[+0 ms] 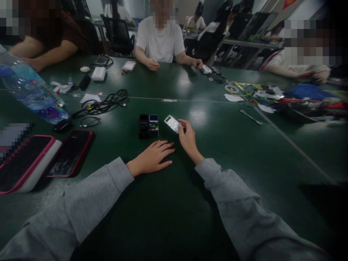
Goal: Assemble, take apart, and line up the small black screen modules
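Note:
My right hand (187,137) pinches a flat white printed rectangular piece (172,123) by its near right end, between thumb and fingers. The piece has a dark strip near its far end and is tilted over the table. My left hand (153,157) lies palm down on the table, fingers spread, holding nothing. Just beyond the left fingers sits a small black electronic device (144,127). On its right side show a bluish-grey rectangle (153,118) and green circuit-board parts (154,127).
On the left are a tilted water bottle (35,94), a red-edged phone (72,152), a thicker pink-edged device (27,163) and black cables (106,101). A wrench (250,117) and tangled wires (252,90) lie right. A person in a white shirt (160,40) sits opposite.

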The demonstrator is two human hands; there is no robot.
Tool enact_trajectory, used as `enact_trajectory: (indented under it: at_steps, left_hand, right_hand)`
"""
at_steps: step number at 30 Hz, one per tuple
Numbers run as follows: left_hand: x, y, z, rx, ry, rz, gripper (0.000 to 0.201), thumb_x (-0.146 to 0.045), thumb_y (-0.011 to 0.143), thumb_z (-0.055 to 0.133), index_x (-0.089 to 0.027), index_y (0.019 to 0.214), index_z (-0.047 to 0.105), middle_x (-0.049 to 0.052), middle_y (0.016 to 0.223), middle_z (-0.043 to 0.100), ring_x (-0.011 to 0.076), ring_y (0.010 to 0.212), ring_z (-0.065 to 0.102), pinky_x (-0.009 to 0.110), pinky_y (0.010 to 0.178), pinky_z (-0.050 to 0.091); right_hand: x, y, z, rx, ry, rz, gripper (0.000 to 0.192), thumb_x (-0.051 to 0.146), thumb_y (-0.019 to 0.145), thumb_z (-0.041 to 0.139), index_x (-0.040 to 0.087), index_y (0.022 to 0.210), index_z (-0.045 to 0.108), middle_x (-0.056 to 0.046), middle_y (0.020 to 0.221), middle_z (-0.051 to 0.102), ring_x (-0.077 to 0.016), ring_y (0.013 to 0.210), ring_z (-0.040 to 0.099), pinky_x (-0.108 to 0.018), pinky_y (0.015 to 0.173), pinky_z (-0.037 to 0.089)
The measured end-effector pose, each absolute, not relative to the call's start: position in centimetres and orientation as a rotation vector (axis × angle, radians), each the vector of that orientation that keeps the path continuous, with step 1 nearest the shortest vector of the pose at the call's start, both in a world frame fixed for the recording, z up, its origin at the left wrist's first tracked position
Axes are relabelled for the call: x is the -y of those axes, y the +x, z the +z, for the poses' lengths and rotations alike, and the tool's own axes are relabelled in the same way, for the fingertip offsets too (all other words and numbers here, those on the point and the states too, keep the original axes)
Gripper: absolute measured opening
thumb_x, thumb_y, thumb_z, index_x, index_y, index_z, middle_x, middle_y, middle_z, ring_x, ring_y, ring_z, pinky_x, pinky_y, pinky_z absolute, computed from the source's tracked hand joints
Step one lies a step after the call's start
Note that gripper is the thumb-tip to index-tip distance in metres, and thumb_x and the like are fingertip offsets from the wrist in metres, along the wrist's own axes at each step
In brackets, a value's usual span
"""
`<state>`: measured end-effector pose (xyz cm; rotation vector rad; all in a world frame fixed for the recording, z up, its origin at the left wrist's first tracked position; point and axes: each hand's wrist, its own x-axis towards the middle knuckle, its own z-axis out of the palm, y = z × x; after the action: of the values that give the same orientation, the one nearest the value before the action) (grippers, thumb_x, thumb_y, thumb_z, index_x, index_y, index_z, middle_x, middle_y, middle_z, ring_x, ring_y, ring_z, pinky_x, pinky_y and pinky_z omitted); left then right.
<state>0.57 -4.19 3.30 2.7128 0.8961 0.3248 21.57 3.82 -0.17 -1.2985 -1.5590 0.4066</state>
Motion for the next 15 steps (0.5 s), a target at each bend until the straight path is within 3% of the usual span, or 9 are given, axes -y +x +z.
enact_trajectory:
  at_steps: [7,11,15]
  left_hand:
    - [4.1,0.5,3.1,-0.892,2.71,0.33,0.057,-0.052,0.103,0.042,-0.02,0.15,0.045,0.01,0.161,0.04,0.0296,0.15,0.034,0.051,0.121,0.03]
    - [4.2,0.5,3.1,-0.892,2.714,0.329,0.057,-0.052,0.103,0.042,-0.019,0.15,0.045,0.011,0.16,0.041,0.0295,0.149,0.034,0.051,0.121,0.03]
    - [4.1,0.5,3.2,-0.892,2.723,0.34,0.056,-0.051,0.103,0.043,-0.02,0.15,0.045,0.011,0.16,0.041,0.0289,0.15,0.034,0.051,0.121,0.031]
  right_hand:
    - [-4.7,22.1,-0.9,1.485,-1.389,0.361,0.047,0.054,0.101,0.035,0.019,0.119,0.06,-0.015,0.118,0.068,-0.0272,0.11,0.064,-0.05,0.101,0.049]
    - [-4.7,21.5,-0.6,1.551,-1.371,0.224,0.057,0.058,0.093,0.056,0.014,0.131,0.056,-0.02,0.126,0.063,-0.0312,0.12,0.06,-0.054,0.106,0.046]
    - [-3.9,21.5,0.2,1.68,-1.346,0.236,0.046,0.041,0.091,0.059,0.015,0.129,0.059,-0.02,0.128,0.065,-0.0328,0.121,0.062,-0.057,0.106,0.048]
